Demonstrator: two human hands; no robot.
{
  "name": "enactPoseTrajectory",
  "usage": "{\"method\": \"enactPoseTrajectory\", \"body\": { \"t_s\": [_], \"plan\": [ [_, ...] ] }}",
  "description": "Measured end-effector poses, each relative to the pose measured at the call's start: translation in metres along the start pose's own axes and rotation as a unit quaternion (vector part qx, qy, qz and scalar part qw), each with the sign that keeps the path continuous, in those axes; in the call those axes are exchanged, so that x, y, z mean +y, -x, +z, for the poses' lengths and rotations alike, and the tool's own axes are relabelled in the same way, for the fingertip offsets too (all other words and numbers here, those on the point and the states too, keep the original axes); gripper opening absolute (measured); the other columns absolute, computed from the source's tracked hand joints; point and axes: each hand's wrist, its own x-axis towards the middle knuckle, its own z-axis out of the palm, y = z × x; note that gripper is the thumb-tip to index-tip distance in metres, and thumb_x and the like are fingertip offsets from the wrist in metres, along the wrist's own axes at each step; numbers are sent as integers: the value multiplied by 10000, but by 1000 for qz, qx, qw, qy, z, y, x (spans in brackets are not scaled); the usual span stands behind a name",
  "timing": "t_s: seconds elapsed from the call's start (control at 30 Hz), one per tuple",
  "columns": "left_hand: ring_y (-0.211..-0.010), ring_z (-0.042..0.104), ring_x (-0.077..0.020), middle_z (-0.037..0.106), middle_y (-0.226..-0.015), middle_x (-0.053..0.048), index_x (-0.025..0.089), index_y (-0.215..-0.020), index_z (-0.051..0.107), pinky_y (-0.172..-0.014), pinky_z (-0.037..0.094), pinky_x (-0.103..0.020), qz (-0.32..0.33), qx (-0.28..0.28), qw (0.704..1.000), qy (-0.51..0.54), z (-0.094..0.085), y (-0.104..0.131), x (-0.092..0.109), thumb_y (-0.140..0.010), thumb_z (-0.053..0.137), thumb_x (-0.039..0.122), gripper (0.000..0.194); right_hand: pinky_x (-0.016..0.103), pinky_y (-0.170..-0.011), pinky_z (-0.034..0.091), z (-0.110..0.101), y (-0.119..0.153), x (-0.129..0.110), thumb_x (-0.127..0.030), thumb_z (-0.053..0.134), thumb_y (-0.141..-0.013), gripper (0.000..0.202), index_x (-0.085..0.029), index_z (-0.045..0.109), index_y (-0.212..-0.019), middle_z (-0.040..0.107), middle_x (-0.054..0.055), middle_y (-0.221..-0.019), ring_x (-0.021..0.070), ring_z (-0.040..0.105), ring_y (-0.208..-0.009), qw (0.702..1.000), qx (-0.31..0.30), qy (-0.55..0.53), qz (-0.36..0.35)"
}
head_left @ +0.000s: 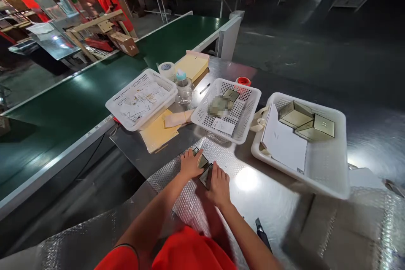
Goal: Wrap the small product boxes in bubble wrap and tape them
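Note:
On a sheet of bubble wrap (190, 204) lie two small flat dark-edged boxes, close together. I cannot tell whether they are joined. My left hand (190, 165) grips the farther gold-topped box (203, 160), its fingers bent over the left side and partly hiding it. My right hand (219, 183) holds the nearer box (206, 176) along its right edge, thumb and fingers close together. The bubble wrap lies flat under both boxes and runs down toward my body.
White baskets hold papers (145, 98), a gold box (232, 94) and larger gold boxes (323, 127). Tape rolls (166, 68), yellow envelopes (161, 130) and a black cutter (262, 233) lie around. A green conveyor (177, 36) runs behind; a person in red (109, 0) stands beyond.

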Motion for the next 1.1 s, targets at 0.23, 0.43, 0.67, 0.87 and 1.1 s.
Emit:
{"method": "enactPoseTrajectory", "body": {
  "t_s": [0.23,0.43,0.67,0.87,1.1],
  "plan": [
    [-1272,448,-419,499,-1386,-167,321,-1498,303,-977,386,-526,43,-82,995,23,-18,-6,-10,-761,631,467,820,482,-1049,311,5,-4,-2,-182,665,-560,1138,-107,71,-1528,454,203,-1429,362,436,-1264,999,6,-37,16],
    [-1227,492,-377,518,-1365,-147,357,-1495,294,-963,417,-489,53,-53,997,-8,-13,-6,-13,-798,629,459,780,486,-1069,291,6,-2,-14,-156,693,-562,1101,-94,159,-1523,416,219,-1471,373,405,-1300,999,-15,-30,34],
    [-1301,453,-327,472,-1428,-156,218,-1523,220,-1072,363,-480,45,22,987,156,2,-1,-34,-849,521,338,747,606,-1094,173,22,-15,-35,-443,662,-769,947,-78,205,-1514,218,250,-1575,420,261,-1396,997,22,42,63],
    [-1369,397,-308,450,-1426,-191,131,-1428,365,-1112,353,-494,-83,155,959,223,68,69,-97,-913,374,292,539,563,-1070,235,31,-16,-37,-411,564,-856,761,-38,311,-1469,402,274,-1466,393,368,-1317,994,62,78,52],
    [-1474,150,-392,188,-1617,-111,299,-1495,303,-1144,182,-667,72,16,997,13,121,136,-105,-822,599,226,739,567,-984,309,39,-24,-39,-458,491,-889,707,-43,352,-1443,398,282,-1458,397,395,-1261,982,116,149,29]
  ]
}}
